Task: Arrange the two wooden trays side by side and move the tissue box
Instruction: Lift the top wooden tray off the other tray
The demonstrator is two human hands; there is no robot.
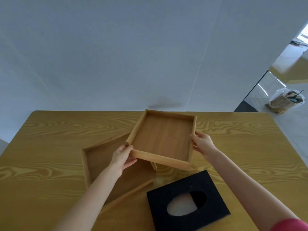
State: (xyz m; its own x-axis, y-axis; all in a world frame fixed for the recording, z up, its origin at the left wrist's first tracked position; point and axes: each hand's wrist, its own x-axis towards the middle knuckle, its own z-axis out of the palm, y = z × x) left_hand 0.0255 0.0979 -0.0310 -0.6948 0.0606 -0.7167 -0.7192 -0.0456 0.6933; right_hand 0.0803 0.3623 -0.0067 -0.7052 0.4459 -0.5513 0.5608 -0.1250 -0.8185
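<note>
Both hands [123,158] grip tray [160,139]

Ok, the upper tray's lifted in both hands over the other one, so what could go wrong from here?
Both hands, left and right, pinch the lifted tray only at its edges, so it could tip or slip. Its near corner hangs over the lower tray, which lies askew; setting down too early may knock it. The black tissue box sits close on the right, leaving little free table there.
</note>
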